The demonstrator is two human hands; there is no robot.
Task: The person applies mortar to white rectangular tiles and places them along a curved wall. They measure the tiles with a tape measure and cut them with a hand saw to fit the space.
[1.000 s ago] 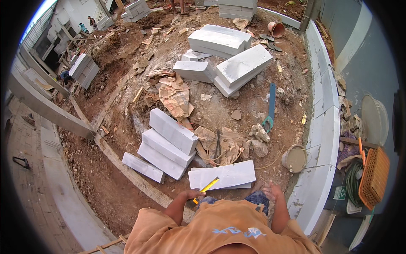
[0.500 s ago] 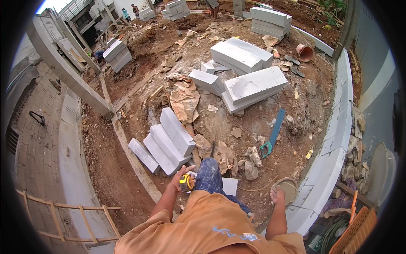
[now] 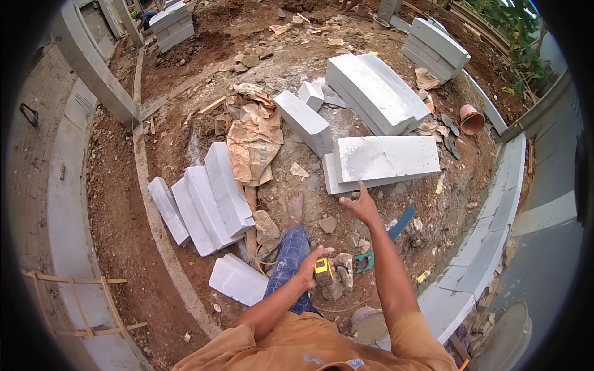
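Note:
My left hand [image 3: 308,269] is closed around a yellow and black tape measure [image 3: 323,272], held above my bent leg. My right hand [image 3: 361,207] reaches forward with its fingers spread. Its fingertips are at the near edge of a long white block [image 3: 390,157], which lies on top of another one; whether they touch it I cannot tell. Beneath my right forearm a teal-handled handsaw [image 3: 366,262] rests on the dirt, its blade partly covered by the arm.
More white blocks lie at the left [image 3: 210,207] and ahead [image 3: 377,86]. A crumpled paper sack [image 3: 252,139], broken stones [image 3: 328,224] and a reddish bucket [image 3: 472,119] are on the soil. Low block walling [image 3: 489,229] runs along the right. A round container [image 3: 369,324] stands beside me.
My right hand has left the round container and stretched forward to the white block. My left hand has shifted right with the tape measure. The view has moved forward and tilted down.

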